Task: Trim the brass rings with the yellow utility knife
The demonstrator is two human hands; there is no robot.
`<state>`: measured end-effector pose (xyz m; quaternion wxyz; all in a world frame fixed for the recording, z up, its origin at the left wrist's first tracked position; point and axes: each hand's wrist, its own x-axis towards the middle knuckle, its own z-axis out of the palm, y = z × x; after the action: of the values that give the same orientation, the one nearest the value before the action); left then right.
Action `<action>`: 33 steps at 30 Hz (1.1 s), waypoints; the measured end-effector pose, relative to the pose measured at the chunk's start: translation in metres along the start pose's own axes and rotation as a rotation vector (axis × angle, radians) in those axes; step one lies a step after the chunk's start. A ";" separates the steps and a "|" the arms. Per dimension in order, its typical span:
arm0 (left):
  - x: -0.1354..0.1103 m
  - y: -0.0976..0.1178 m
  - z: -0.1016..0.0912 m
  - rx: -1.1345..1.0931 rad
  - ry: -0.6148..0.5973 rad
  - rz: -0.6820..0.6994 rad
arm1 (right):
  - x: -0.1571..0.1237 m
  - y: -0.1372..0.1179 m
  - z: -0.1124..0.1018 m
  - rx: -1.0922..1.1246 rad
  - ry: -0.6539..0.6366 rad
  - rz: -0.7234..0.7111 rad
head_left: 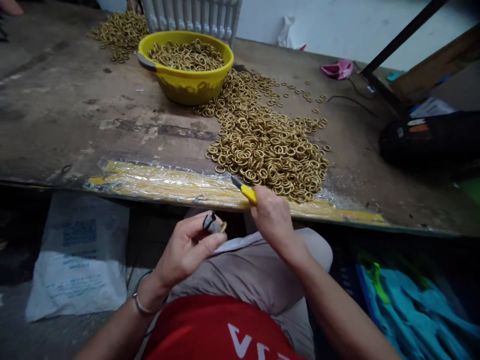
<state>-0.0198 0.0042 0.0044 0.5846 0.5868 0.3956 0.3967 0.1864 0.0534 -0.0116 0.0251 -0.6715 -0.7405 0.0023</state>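
Above my lap, my left hand (191,247) pinches a brass-coloured ring (224,227) between thumb and index finger. A grey cover with black bands (211,223) wraps the tip of that index finger. My right hand (273,215) is closed around a yellow utility knife (248,194), its dark blade pointing up and left over the table edge. Just beyond the knife spreads a large heap of brass-coloured rings (270,145). Both hands are apart from each other.
A yellow basin (191,85) filled with rings stands behind the heap; another ring pile (122,32) lies at the back left. Yellow tape (161,182) covers the table's front edge. A white sack (80,260) is below left, blue-green material (416,305) below right. A black object (431,140) sits at right.
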 end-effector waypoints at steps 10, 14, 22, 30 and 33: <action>0.013 -0.032 0.007 -0.671 0.088 -0.322 | 0.036 0.008 -0.001 0.060 0.109 -0.002; 0.019 -0.030 0.010 -0.667 0.164 -0.356 | 0.024 0.009 -0.009 0.586 0.035 -0.192; 0.026 -0.030 0.011 -0.530 0.214 -0.368 | 0.003 -0.002 -0.022 1.080 -0.303 -0.329; 0.016 -0.024 0.014 -0.556 0.154 -0.356 | -0.008 -0.002 -0.028 1.099 -0.361 -0.409; 0.013 -0.023 0.013 -0.536 0.060 -0.361 | -0.013 -0.001 -0.030 1.137 -0.311 -0.402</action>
<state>-0.0025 0.0113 -0.0182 0.7674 0.3204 0.3915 0.3938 0.1883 0.0399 0.0178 0.2707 -0.3922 -0.7303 0.4893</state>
